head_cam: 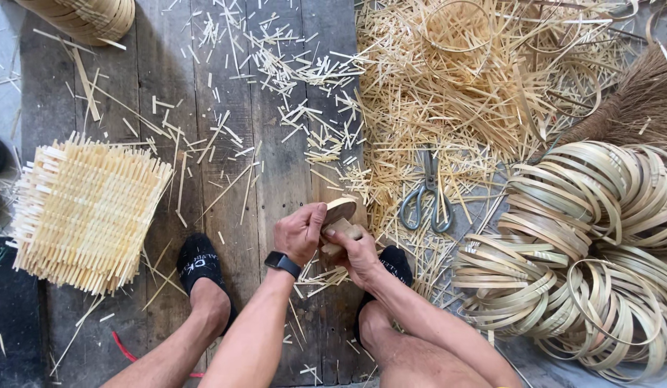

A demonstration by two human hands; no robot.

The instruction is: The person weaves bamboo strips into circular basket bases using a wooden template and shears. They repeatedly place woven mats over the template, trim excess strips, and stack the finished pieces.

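Even, soft daylight, faint shadows, sharp focus, slight wide-angle edge stretch.

pale yellow woven mat (85,212), grey scissors (425,195), black socks (199,264)

black smartwatch (282,263) on left wrist | black socks (199,267) | bare forearms, bare legs

Both forearms reach forward, left hand (299,231) and right hand (356,253) curled close together, grip closed.
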